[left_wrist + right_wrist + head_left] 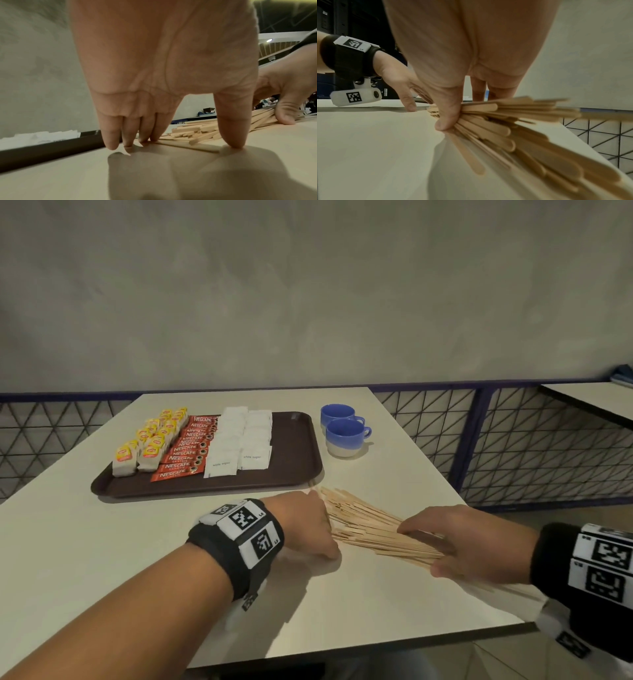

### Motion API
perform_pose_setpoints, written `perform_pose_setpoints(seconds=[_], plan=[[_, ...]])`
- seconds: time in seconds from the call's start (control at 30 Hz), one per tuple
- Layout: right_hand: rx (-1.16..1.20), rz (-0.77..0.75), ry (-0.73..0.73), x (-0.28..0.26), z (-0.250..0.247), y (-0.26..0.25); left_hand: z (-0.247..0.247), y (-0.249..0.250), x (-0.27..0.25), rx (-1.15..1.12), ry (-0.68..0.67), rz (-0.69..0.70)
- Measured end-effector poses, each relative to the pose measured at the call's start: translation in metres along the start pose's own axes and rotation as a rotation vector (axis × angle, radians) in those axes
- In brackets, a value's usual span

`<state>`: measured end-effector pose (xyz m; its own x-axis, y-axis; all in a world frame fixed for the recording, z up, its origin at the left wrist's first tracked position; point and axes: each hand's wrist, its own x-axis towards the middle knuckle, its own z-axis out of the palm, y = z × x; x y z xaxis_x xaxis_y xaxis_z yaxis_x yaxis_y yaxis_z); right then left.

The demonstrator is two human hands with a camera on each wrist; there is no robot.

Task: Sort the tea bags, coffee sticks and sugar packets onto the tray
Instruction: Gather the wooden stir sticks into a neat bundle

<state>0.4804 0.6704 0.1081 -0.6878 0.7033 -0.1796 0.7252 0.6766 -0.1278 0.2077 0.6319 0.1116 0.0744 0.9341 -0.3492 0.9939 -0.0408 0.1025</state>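
Observation:
A brown tray (294, 467) holds a row of yellow-labelled tea bags (150, 443), red coffee sticks (186, 450) and white sugar packets (239, 443). In front of it a fanned pile of wooden stirrers (363, 525) lies on the white table. My left hand (323, 525) stands at the pile's left end, fingers straight, their tips on the table against the stirrer ends (193, 131). My right hand (421, 549) grips the pile's right part, thumb on the near side and fingers on the far side of the bundle (496, 129).
Two blue-and-white cups (344, 436) stand to the right of the tray. The table's right edge (445, 484) runs close behind the stirrers, with a wire-mesh railing (513, 446) beyond. A second table (596, 398) is at the far right.

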Motion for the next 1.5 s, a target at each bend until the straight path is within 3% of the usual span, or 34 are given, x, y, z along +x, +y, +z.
perform_pose_setpoints(seconds=[0.17, 0.37, 0.53, 0.83, 1.0, 1.2, 1.5], plan=[[-0.028, -0.003, -0.006, 0.002, -0.002, -0.001, -0.008, -0.01, -0.015, 0.008, -0.102, -0.021], [-0.063, -0.051, -0.014, 0.004, 0.0, -0.008, -0.016, -0.009, -0.019, -0.024, -0.046, 0.029], [-0.049, -0.121, -0.017, 0.012, 0.002, -0.019, -0.01, -0.004, -0.019, 0.005, -0.11, 0.015], [-0.03, -0.236, -0.04, 0.039, -0.001, -0.057, -0.013, -0.055, -0.056, 0.03, -0.052, -0.047], [-0.04, -0.318, -0.049, 0.055, -0.001, -0.087, -0.013, -0.078, -0.069, 0.008, 0.071, -0.11], [-0.047, -0.378, -0.048, 0.07, -0.002, -0.114, -0.001, -0.093, -0.076, -0.248, -0.129, -0.153], [0.024, -0.368, -0.036, 0.091, -0.001, -0.135, -0.007, -0.103, -0.084, -0.198, 0.059, -0.186]])
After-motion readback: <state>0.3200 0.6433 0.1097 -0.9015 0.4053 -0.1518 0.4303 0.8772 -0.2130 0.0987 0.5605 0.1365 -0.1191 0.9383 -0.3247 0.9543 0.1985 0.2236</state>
